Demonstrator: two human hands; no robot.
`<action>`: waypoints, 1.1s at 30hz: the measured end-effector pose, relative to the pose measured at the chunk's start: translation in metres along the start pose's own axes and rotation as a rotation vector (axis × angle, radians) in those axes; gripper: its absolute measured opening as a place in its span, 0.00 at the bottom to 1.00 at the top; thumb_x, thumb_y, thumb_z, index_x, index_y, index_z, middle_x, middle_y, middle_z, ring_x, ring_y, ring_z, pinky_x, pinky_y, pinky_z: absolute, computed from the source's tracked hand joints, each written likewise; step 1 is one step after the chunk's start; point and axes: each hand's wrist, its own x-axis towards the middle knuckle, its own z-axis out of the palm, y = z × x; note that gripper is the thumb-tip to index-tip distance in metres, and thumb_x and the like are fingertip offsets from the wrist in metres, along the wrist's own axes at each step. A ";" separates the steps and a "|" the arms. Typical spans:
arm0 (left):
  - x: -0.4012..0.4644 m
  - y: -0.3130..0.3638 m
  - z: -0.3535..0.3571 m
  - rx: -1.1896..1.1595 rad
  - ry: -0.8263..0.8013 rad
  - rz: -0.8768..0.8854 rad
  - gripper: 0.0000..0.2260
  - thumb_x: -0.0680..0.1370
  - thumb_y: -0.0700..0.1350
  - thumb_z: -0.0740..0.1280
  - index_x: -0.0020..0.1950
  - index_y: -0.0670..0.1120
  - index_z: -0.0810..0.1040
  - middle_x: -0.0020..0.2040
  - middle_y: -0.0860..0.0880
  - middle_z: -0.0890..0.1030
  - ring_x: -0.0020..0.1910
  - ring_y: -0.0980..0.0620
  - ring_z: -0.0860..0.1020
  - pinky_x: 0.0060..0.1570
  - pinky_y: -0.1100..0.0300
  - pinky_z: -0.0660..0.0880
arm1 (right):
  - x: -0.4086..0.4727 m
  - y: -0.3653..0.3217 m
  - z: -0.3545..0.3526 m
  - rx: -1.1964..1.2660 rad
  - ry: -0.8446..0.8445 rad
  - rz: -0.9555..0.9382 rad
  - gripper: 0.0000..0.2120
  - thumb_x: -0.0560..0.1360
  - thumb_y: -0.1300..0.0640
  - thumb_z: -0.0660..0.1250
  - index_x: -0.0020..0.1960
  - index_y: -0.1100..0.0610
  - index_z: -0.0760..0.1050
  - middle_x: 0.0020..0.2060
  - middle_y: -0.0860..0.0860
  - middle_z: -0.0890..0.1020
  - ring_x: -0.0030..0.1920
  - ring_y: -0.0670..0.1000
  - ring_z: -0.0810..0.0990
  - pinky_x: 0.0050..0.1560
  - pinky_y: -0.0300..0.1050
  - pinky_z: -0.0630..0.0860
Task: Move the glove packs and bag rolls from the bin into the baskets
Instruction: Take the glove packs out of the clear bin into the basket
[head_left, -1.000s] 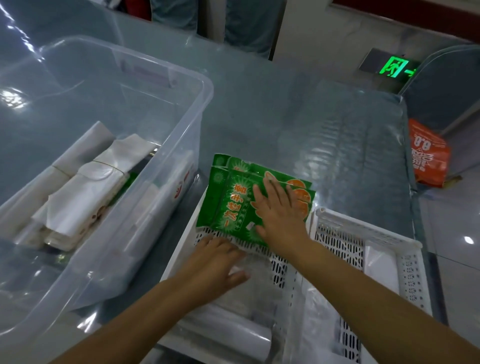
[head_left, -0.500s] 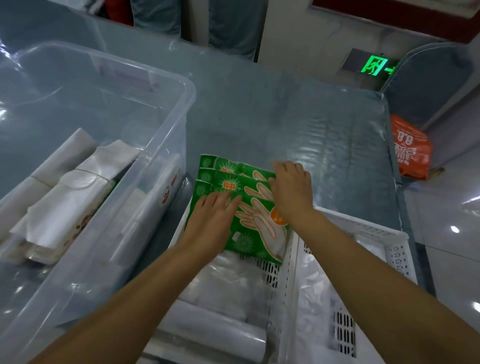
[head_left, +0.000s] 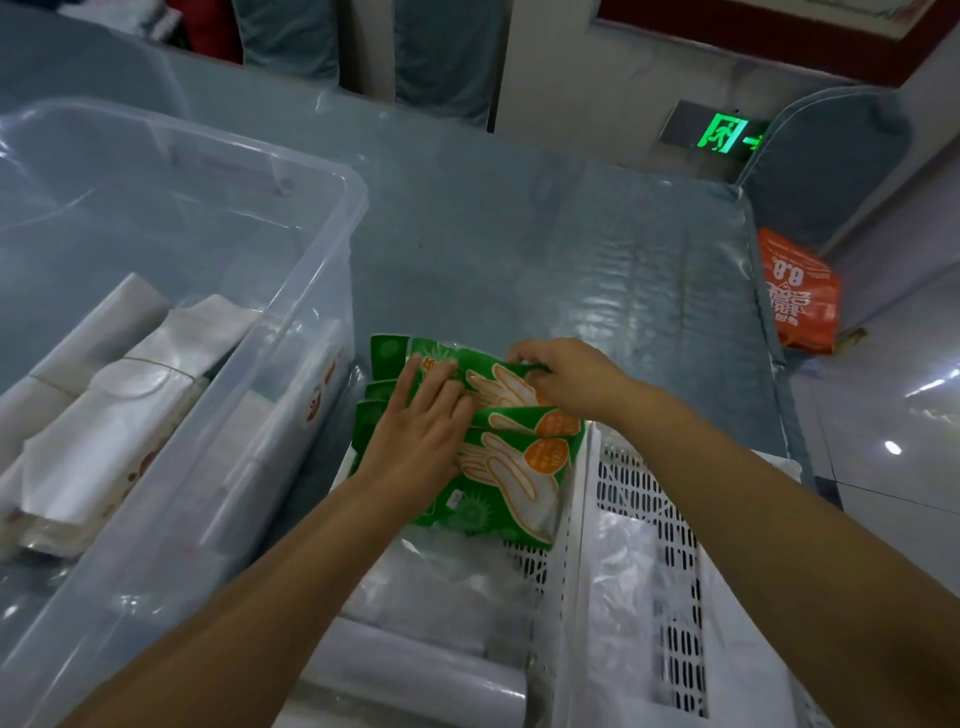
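Note:
Several green glove packs (head_left: 511, 480) with orange hand prints stand stacked at the far end of the left white basket (head_left: 569, 525). My left hand (head_left: 421, 428) lies flat on their fronts, fingers spread. My right hand (head_left: 563, 376) pinches the top edge of the rearmost pack. Clear bag rolls (head_left: 415, 670) lie in the near part of that basket. The clear bin (head_left: 322, 291) at left holds white bag rolls (head_left: 109, 415) bound with rubber bands.
A second white slotted basket (head_left: 670, 545) stands to the right, holding clear plastic bags. All rest on a table with a blue-grey plastic-covered cloth (head_left: 545, 249). An orange bag (head_left: 800, 296) sits on the floor past the table's right edge.
My left hand moved up from the basket floor onto the pack fronts. My right hand shifted from the pack faces to their top edge. The packs now stand more upright in the basket.

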 end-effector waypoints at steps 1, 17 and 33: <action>-0.006 0.002 -0.001 -0.009 0.042 -0.002 0.20 0.63 0.51 0.73 0.50 0.44 0.75 0.54 0.45 0.80 0.67 0.42 0.69 0.71 0.39 0.54 | 0.000 0.001 0.000 0.057 -0.026 0.003 0.14 0.75 0.61 0.61 0.51 0.44 0.77 0.45 0.49 0.81 0.42 0.50 0.79 0.40 0.47 0.77; -0.031 0.015 0.000 -0.067 0.252 0.019 0.09 0.68 0.45 0.69 0.44 0.43 0.77 0.42 0.45 0.80 0.54 0.43 0.78 0.69 0.41 0.55 | 0.008 0.003 0.012 0.032 -0.277 0.092 0.15 0.76 0.59 0.63 0.60 0.48 0.76 0.49 0.50 0.82 0.42 0.47 0.79 0.41 0.42 0.74; 0.011 0.002 0.005 0.004 -0.039 0.015 0.22 0.66 0.46 0.71 0.57 0.45 0.71 0.53 0.45 0.76 0.64 0.42 0.68 0.72 0.41 0.44 | 0.012 0.002 0.013 -0.339 -0.128 -0.055 0.13 0.75 0.54 0.63 0.58 0.46 0.77 0.45 0.49 0.78 0.48 0.53 0.77 0.43 0.48 0.75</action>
